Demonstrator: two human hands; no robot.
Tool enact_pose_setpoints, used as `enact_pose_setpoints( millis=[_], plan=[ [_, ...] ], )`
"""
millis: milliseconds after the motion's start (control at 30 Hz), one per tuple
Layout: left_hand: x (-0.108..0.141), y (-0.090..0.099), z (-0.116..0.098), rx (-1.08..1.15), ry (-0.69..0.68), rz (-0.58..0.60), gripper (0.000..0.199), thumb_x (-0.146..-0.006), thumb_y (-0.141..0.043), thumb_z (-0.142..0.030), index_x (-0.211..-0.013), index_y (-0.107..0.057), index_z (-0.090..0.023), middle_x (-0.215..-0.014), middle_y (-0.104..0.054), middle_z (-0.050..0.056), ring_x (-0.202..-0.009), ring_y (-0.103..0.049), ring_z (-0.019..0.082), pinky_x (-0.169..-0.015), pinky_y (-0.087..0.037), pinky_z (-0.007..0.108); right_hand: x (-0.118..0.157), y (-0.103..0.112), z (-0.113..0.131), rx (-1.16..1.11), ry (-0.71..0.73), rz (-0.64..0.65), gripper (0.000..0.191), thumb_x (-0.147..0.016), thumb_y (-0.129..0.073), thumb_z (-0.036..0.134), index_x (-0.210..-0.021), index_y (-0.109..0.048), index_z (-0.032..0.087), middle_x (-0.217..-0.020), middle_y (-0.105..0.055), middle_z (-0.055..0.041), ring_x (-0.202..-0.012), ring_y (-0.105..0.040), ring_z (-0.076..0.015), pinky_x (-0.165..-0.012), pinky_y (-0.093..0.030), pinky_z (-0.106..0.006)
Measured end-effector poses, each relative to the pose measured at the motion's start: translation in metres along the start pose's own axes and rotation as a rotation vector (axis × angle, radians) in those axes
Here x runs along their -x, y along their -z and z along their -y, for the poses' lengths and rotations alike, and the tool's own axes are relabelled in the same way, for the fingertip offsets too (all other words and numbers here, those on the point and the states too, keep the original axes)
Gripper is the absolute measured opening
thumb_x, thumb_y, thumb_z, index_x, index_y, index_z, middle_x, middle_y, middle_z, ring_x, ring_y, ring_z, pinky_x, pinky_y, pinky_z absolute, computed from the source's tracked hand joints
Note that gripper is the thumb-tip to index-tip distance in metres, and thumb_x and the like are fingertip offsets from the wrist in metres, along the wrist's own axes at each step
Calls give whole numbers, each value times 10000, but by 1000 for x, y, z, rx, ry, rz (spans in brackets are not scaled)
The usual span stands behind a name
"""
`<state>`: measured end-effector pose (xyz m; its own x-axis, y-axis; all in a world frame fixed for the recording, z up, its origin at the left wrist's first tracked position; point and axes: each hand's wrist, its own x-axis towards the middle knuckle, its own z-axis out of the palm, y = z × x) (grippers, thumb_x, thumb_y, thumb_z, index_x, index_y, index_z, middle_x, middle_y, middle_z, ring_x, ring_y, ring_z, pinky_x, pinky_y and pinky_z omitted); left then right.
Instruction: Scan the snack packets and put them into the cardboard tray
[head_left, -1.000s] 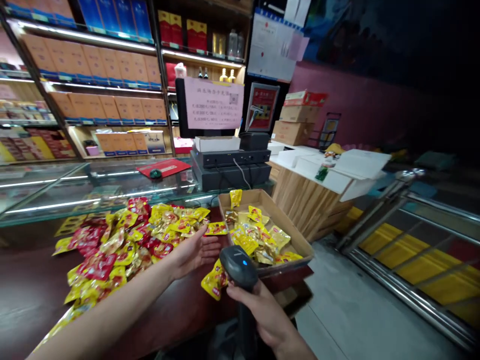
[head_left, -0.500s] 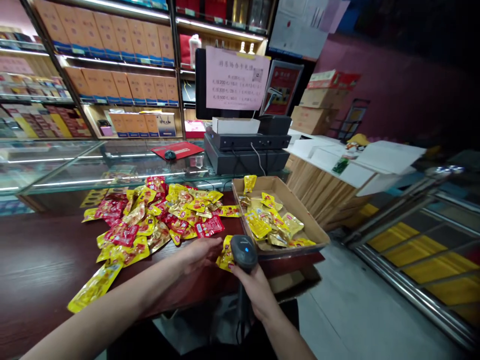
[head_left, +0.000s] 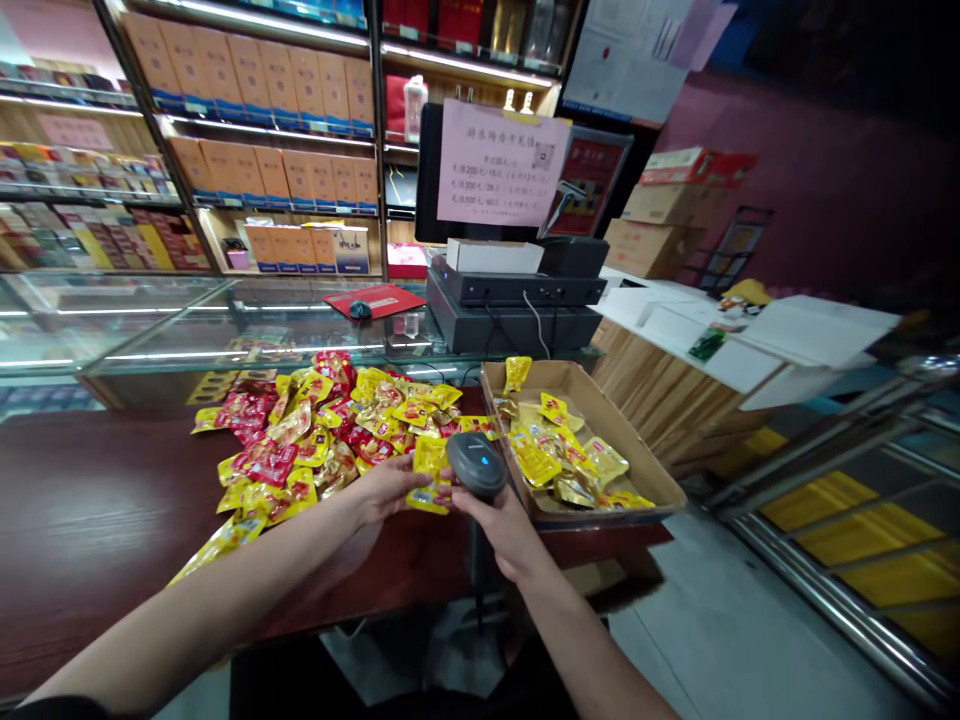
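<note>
1. The left hand (head_left: 375,495) is nearly closed, its fingertips and thumb pinching the lower left edge of a yellow packet (head_left: 430,462).
2. The right hand (head_left: 504,532) is wrapped around the grip of a black scanner (head_left: 478,466), with a blue light on its head. Its thumb and fingertips come close to the packet's lower right edge; whether they also press on it, I cannot tell.
3. The yellow packet lies between the 2 hands, off the left fingertips to the right and just left of the scanner's head. Its long axis points away from the body, roughly across the left fingers. The left hand is the nearer of the 2, as it touches the packet.
4. Left of the packet and beyond it, a heap of red, yellow and gold packets (head_left: 296,440) spreads over the dark table (head_left: 82,500).
5. Right of the scanner, an open cardboard box (head_left: 645,508) has more packets (head_left: 559,455) inside, with 1 standing near its far left corner.
6. Behind these, a glass counter (head_left: 300,325) bears a mouse (head_left: 360,311) on a red mat (head_left: 397,299).
</note>
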<state>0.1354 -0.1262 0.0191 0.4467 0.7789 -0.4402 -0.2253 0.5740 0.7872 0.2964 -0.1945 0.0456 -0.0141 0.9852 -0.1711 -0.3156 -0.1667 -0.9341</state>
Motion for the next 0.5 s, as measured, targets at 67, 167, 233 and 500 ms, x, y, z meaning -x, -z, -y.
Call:
enact_pose_setpoints(
  millis=[67, 167, 233, 500],
  plan=[
    [-7, 2, -15, 46, -53, -80, 354, -595, -768, -94, -874, -558, -158, -786, -690, 38, -624, -649, 139, -606, -524, 245, -4, -1, 4, 54, -15, 46, 283, -597, -758, 304, -807, -680, 132, -781, -713, -58, -662, -657, -168, -640, -518, -284],
    [-18, 2, -40, 27, -92, -213, 356, -587, -777, -94, -760, -480, -188, -570, -583, -61, -431, -512, 57, -444, -414, 164, -8, -9, 3, 153, -86, 94, 266, -609, -730, 355, -682, -626, 122, -565, -632, -15, -444, -552, -111, -436, -441, -225],
    [-23, 0, -53, -24, -104, -242, 397, -565, -800, -113, -724, -445, -193, -506, -515, -91, -368, -418, 31, -392, -340, 151, -11, -16, -3, 197, -118, 106, 258, -606, -715, 354, -627, -582, 134, -504, -580, 11, -382, -492, -91, -370, -391, -208],
    [-40, -2, -73, -71, -124, -249, 526, -489, -843, -119, -763, -405, -217, -604, -561, -84, -440, -489, 59, -442, -356, 172, -32, -29, -17, 300, -86, 63, 199, -658, -656, 290, -567, -523, 175, -368, -467, 50, -302, -412, -75, -330, -338, -197]
  ],
)
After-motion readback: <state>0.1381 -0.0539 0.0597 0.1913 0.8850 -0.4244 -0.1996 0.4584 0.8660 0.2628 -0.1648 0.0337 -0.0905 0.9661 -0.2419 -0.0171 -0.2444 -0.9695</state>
